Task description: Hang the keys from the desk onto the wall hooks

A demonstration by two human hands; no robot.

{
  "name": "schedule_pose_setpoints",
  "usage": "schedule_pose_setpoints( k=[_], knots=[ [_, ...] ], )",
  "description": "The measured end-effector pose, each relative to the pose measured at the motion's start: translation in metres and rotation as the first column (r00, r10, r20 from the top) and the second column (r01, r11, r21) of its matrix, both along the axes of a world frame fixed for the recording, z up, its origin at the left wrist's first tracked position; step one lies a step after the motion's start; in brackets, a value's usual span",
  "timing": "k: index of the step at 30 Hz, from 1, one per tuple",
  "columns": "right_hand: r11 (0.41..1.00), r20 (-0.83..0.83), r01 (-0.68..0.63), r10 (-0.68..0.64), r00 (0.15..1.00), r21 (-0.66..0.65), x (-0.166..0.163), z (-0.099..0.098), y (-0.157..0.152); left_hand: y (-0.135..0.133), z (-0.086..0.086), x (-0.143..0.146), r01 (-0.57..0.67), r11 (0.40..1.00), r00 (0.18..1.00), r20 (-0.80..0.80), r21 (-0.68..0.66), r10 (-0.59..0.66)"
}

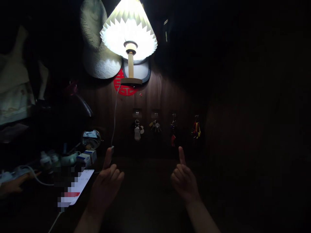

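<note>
My left hand [108, 184] is raised with the index finger pointing up and the other fingers curled in; I see nothing gripped in it. A white cable [115, 119] runs down from the lamp, and its small pale connector [112, 149] shows just beside that index fingertip; whether they touch I cannot tell. My right hand [186, 181] makes the same shape, index finger up, the rest folded, nothing visible inside. Above it, a key ring with a red tag [173, 139] hangs on the dark wooden panel. Left of my left hand lies a lit phone-like screen [84, 184], partly pixelated.
A lit lamp with a pleated shade [131, 29] is up top, near pale caps [102, 61] and a red paper-cut [119, 87]. More keys [137, 131] hang in a row. Far left are a round mirror [90, 139], small boxes [87, 157] and bottles [45, 160]. The right side is dark.
</note>
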State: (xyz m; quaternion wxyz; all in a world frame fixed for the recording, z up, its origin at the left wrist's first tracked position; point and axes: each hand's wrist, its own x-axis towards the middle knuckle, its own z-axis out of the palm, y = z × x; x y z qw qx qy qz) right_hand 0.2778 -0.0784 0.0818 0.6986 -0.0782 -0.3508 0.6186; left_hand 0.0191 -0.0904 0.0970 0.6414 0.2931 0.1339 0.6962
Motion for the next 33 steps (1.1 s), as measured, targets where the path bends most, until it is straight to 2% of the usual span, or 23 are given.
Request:
schedule_pose_setpoints(
  k=[14, 18, 20, 22, 23, 26, 28, 29, 31, 33],
  knots=[
    [0.999, 0.092, -0.005, 0.008, 0.996, -0.034, -0.011, 0.007, 0.012, 0.011, -0.007, -0.013, 0.068, 0.997, 0.998, 0.018, -0.047, -0.067],
    [0.994, 0.300, 0.021, 0.012, 0.954, -0.107, -0.013, -0.005, 0.029, 0.015, -0.015, -0.012, 0.026, 0.994, 0.996, -0.078, -0.107, -0.034],
    [0.981, 0.495, 0.108, -0.014, 0.869, -0.162, -0.013, -0.019, 0.041, 0.023, -0.022, -0.011, -0.040, 0.989, 0.975, -0.221, -0.143, 0.008],
    [0.963, 0.712, 0.241, -0.084, 0.697, -0.122, -0.012, -0.035, 0.052, 0.034, -0.034, -0.011, -0.127, 0.985, 0.895, -0.442, -0.118, 0.063],
    [0.954, 0.802, 0.296, -0.137, 0.582, -0.051, -0.012, -0.044, 0.057, 0.039, -0.041, -0.012, -0.166, 0.983, 0.817, -0.570, -0.081, 0.091],
    [0.913, 0.912, 0.356, -0.307, 0.274, 0.200, -0.008, -0.069, 0.066, 0.051, -0.064, -0.018, -0.257, 0.965, 0.468, -0.867, 0.056, 0.175],
    [0.887, 0.918, 0.351, -0.368, 0.147, 0.300, -0.005, -0.082, 0.068, 0.053, -0.079, -0.022, -0.235, 0.960, 0.270, -0.938, 0.154, 0.217],
    [0.879, 0.920, 0.346, -0.380, 0.095, 0.327, -0.003, -0.087, 0.068, 0.052, -0.085, -0.024, -0.201, 0.963, 0.200, -0.954, 0.182, 0.222],
    [0.871, 0.923, 0.331, -0.386, 0.002, 0.364, -0.002, -0.093, 0.067, 0.049, -0.094, -0.027, -0.140, 0.967, 0.104, -0.968, 0.213, 0.228],
    [0.867, 0.918, 0.304, -0.390, -0.078, 0.394, -0.002, -0.095, 0.065, 0.047, -0.098, -0.027, -0.104, 0.969, 0.042, -0.972, 0.225, 0.230]
  ],
)
